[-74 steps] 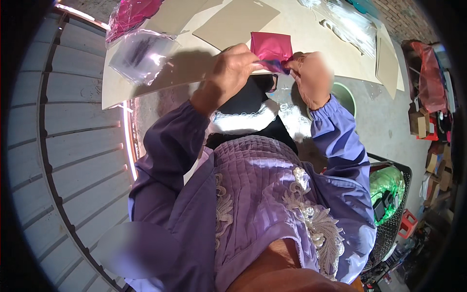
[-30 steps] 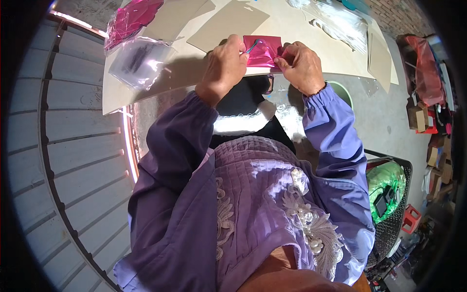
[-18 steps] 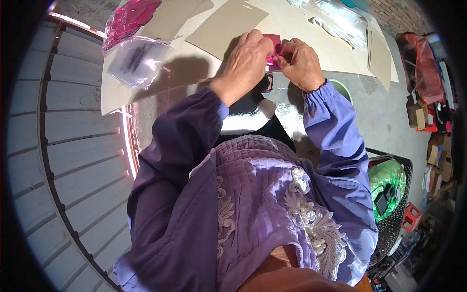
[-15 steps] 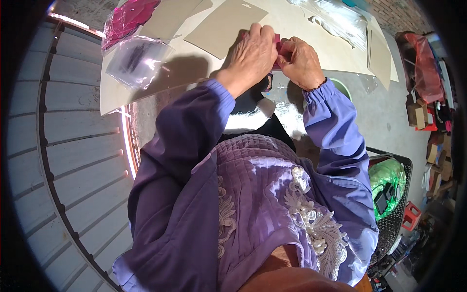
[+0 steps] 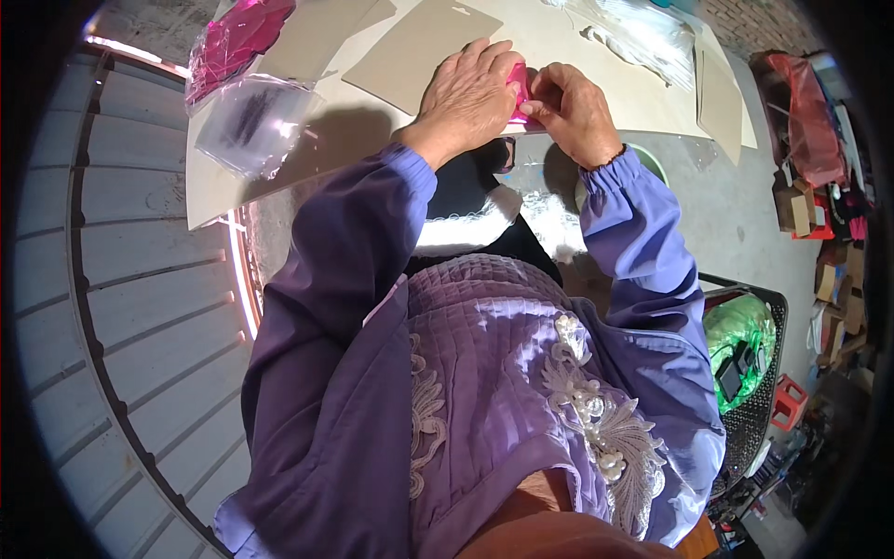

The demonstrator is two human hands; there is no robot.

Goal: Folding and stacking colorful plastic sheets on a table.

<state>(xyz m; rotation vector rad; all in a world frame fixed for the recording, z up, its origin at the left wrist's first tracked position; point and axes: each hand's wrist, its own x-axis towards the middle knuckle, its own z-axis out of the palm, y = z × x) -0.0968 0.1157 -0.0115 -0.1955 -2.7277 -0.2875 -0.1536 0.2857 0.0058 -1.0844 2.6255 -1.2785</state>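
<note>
A small bright pink piece, thin and shiny like film or fabric, lies at the table's near edge between my hands. My left hand covers its left side, fingers bent over and closed on it; the fingertips are partly hidden. From the right, my right hand pinches the piece between thumb and curled fingers. A beige card sheet with a small cut-out at its top lies just left of my left hand.
Clear plastic sleeves and a pink plastic-wrapped bundle lie on the table's left. White shiny bags and more cards lie at the right. Beside my right arm, a black basket holds a green bag.
My left hand has shifted slightly left and its fingers have flattened somewhat over the pink piece. More bright pink shows between the hands. My right hand has turned slightly, thumb toward the piece.
</note>
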